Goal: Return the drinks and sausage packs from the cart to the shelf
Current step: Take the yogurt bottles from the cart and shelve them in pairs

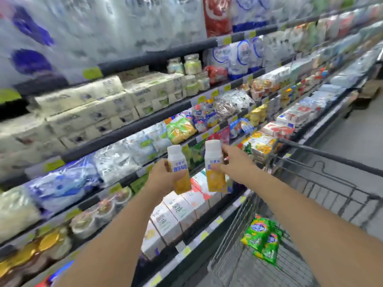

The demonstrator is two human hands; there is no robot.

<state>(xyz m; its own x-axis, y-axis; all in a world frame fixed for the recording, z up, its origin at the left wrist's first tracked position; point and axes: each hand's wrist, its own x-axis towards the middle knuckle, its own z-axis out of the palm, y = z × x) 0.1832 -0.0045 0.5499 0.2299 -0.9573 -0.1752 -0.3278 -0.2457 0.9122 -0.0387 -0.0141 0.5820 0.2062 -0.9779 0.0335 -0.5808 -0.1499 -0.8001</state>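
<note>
My left hand (pixel 163 177) grips a white and yellow drink bottle (pixel 179 168) with a white cap, held upright in front of the chilled shelf. My right hand (pixel 232 162) holds a second, matching drink bottle (pixel 214 168) just to the right of the first. Both bottles hover above a row of pale cartons (pixel 176 212) on a lower shelf. Two green sausage packs (pixel 263 239) lie on the wire floor of the shopping cart (pixel 323 183) at the lower right, below my right forearm.
Tiered refrigerated shelves (pixel 128 125) run from left to far right, packed with milk bags, boxed cartons, yoghurt cups and jars. Yellow price tags line the shelf edges. The cart stands close against the shelf base; grey aisle floor (pixel 356 131) lies beyond it.
</note>
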